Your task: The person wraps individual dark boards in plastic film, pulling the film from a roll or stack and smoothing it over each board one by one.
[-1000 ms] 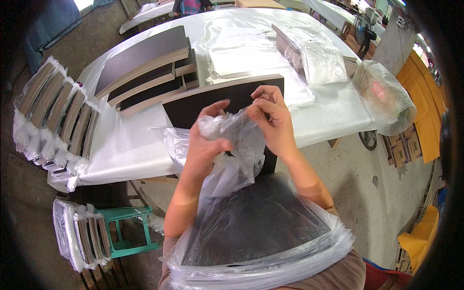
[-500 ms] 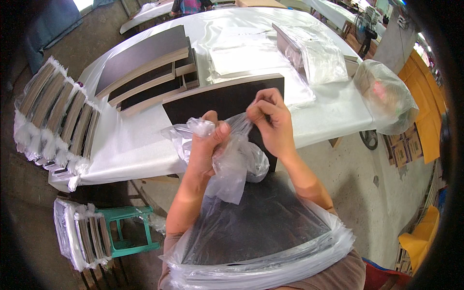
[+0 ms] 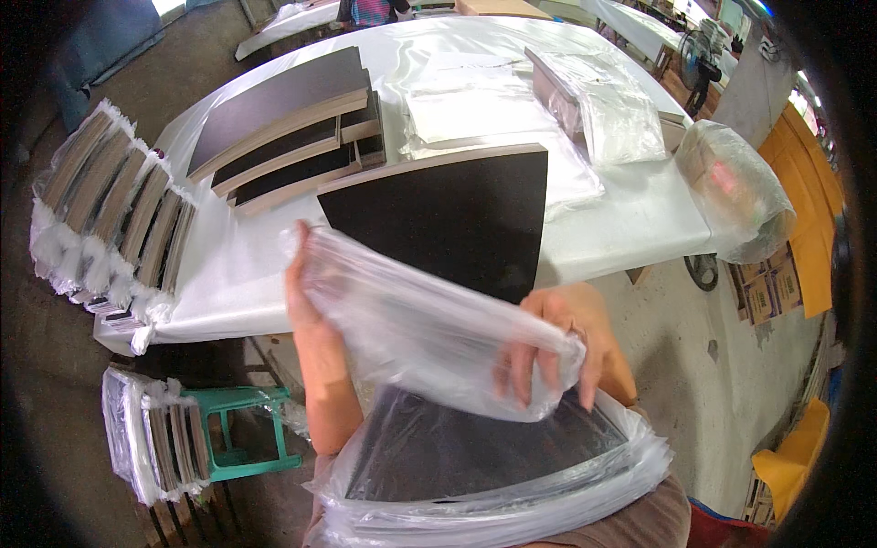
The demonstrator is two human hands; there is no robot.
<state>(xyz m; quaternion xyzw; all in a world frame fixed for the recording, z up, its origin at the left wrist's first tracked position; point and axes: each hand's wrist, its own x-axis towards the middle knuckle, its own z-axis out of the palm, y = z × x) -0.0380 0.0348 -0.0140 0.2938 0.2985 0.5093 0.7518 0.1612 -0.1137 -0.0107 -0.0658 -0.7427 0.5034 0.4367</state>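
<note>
A clear plastic bag [image 3: 416,306] is stretched slantwise between my hands, smeared by motion. My left hand [image 3: 311,301] grips its upper left end, with the fingers partly behind the film. At its lower right end my right hand [image 3: 580,320] has the film between its fingers, some seen through the plastic. Behind the bag, a black flat panel [image 3: 457,205] leans against the table edge. On my lap lies a stack of clear plastic bags [image 3: 493,516], with a dark surface [image 3: 493,438] showing through the film.
Dark panels [image 3: 283,105] are stacked on the white-covered table [image 3: 630,215]. Wrapped panels stand in a row [image 3: 114,201] at left. Plastic-wrapped goods [image 3: 621,110] lie at back right. A green stool [image 3: 247,470] is at lower left, a fan [image 3: 699,59] at far right.
The bunched bag is now spread out lengthwise between my hands. My right hand has moved down and to the right, my left hand to the left.
</note>
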